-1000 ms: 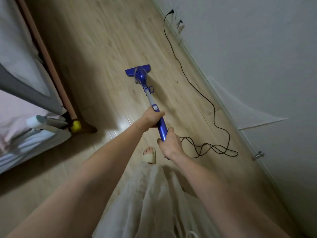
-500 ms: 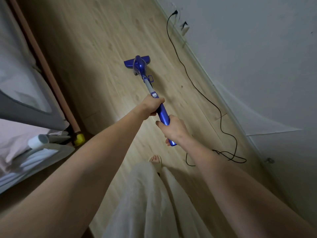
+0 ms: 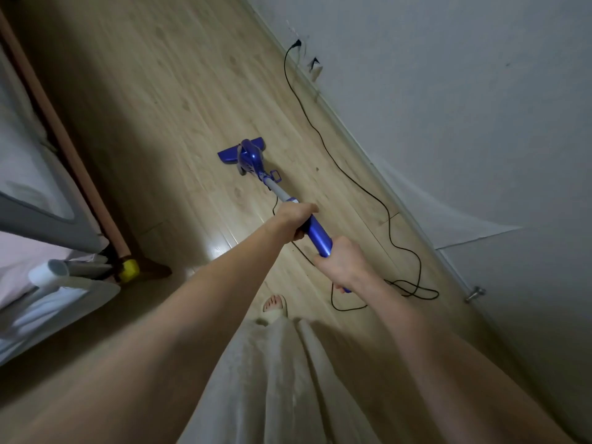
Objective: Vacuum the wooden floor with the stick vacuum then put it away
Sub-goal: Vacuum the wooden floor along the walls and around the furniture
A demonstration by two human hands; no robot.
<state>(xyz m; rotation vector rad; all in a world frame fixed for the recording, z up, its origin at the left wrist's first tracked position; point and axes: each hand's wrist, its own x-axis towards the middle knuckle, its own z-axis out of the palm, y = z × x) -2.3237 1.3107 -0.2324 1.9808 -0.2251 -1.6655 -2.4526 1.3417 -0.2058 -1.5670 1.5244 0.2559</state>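
A blue stick vacuum [image 3: 315, 232] slants from my hands down to its flat blue floor head [image 3: 242, 152], which rests on the pale wooden floor [image 3: 179, 91] ahead of me. My left hand [image 3: 296, 217] grips the upper shaft just below the grey tube. My right hand [image 3: 341, 267] grips the blue handle lower and nearer to me, and hides the handle's end. Its black power cord [image 3: 362, 187] runs along the floor to a wall socket [image 3: 298, 43] at the back.
The cord lies in loose loops [image 3: 407, 290] on the floor by my right side, close to the white wall [image 3: 464, 107] and a metal door stop [image 3: 475, 294]. A bed frame [image 3: 61, 136] with a yellow corner guard [image 3: 129, 270] borders the left. My sandalled foot [image 3: 275, 306] stands below the handle.
The vacuum's floor head has come back toward me after sliding further away half a second ago. Both hands have kept their grip on the shaft and handle.
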